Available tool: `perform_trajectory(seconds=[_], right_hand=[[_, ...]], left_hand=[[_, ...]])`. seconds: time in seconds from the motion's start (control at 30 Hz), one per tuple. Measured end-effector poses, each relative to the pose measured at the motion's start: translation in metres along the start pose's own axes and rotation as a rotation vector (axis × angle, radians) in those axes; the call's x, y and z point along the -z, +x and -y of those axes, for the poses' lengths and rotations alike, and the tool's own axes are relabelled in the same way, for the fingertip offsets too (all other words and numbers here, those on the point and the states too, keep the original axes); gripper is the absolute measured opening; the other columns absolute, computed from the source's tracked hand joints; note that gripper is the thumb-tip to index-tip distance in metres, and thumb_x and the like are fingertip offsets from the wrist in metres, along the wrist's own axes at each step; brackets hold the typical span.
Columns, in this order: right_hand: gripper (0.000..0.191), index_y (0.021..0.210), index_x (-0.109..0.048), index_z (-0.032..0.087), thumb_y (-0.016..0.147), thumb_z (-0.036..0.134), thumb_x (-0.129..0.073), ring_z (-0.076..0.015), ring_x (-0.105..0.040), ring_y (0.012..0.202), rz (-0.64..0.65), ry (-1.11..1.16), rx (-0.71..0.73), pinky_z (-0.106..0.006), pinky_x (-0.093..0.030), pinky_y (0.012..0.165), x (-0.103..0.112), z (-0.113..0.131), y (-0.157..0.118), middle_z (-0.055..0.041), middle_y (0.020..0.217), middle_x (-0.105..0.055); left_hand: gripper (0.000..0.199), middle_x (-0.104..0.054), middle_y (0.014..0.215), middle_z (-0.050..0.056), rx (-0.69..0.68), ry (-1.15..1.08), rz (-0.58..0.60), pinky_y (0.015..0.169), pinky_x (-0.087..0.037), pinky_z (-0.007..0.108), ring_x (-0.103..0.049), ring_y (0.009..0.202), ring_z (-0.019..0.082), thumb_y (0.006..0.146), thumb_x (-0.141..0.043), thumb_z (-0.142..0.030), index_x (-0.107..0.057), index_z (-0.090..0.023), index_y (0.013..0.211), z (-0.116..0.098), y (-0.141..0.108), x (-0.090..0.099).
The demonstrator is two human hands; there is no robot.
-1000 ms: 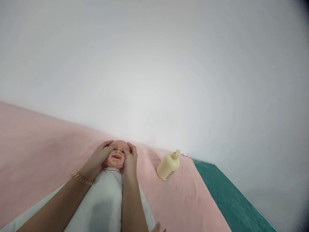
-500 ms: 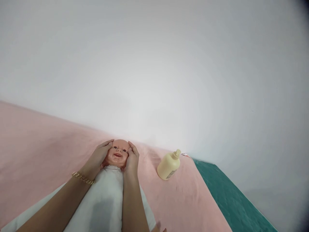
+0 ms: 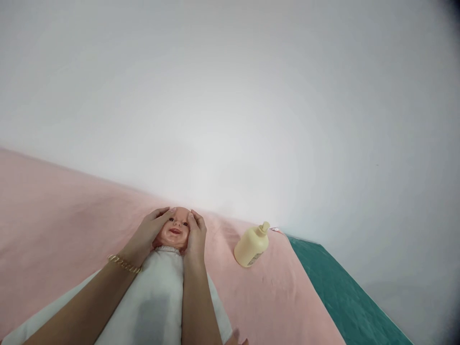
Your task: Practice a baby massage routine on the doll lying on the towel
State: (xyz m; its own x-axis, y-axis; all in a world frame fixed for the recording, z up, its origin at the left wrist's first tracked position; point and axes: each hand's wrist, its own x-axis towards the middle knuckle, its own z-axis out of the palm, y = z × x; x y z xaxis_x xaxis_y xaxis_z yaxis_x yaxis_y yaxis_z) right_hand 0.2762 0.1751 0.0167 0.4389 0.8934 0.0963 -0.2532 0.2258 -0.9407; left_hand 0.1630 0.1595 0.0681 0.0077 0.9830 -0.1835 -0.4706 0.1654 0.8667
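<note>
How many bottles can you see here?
1: a pale yellow plastic pump bottle on the pink cloth, right of the bald, white-clothed doll and the person's right hand. None other shows, though some could be hidden.

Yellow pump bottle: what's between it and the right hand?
In the head view, pink cloth with a faint shadow lies between the right hand, which is on the doll's head, and the yellow pump bottle.
</note>
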Motion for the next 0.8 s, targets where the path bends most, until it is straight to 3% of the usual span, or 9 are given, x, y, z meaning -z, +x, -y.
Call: perform_trajectory(seconds=[0.17,0.3,0.63,0.8], right_hand=[[0.045,0.106,-0.070,0.017,0.066,0.036,-0.080,-0.0260,-0.066,0.108,-0.011,-0.026,-0.058,-0.036,-0.053,0.093,-0.001,0.009,-0.005,-0.0087,0.109,-0.073],[0.041,0.102,-0.070,0.018,0.064,0.031,-0.077,-0.0253,-0.066,0.105,-0.038,-0.013,-0.089,-0.036,-0.054,0.092,-0.003,0.013,-0.007,-0.0076,0.107,-0.072],[0.028,0.098,-0.073,0.021,0.074,0.035,-0.070,-0.0222,-0.067,0.100,-0.031,0.003,-0.050,-0.034,-0.054,0.089,0.000,0.002,-0.001,-0.0053,0.104,-0.074],[0.028,0.101,-0.074,0.022,0.076,0.033,-0.067,-0.0226,-0.067,0.103,-0.026,0.006,-0.042,-0.034,-0.056,0.086,0.003,-0.006,0.004,-0.0055,0.107,-0.074]], left_hand=[[0.057,-0.076,0.090,0.011,0.015,0.028,0.027,0.066,-0.056,0.026,-0.070,0.076,0.020,0.052,-0.092,-0.042,-0.071,-0.011,0.095,-0.001,0.001,0.004],[0.058,-0.075,0.089,0.011,0.043,0.009,-0.023,0.065,-0.057,0.027,-0.070,0.076,0.020,0.049,-0.094,-0.038,-0.071,-0.011,0.094,-0.001,0.001,0.003],[0.039,-0.075,0.083,0.008,0.035,-0.015,-0.074,0.063,-0.056,0.026,-0.069,0.071,0.019,0.053,-0.087,-0.034,-0.070,-0.013,0.082,-0.006,-0.004,-0.003],[0.044,-0.076,0.085,0.010,0.024,-0.036,-0.037,0.067,-0.057,0.028,-0.070,0.075,0.021,0.051,-0.087,-0.035,-0.072,-0.013,0.085,-0.003,-0.001,0.001]])
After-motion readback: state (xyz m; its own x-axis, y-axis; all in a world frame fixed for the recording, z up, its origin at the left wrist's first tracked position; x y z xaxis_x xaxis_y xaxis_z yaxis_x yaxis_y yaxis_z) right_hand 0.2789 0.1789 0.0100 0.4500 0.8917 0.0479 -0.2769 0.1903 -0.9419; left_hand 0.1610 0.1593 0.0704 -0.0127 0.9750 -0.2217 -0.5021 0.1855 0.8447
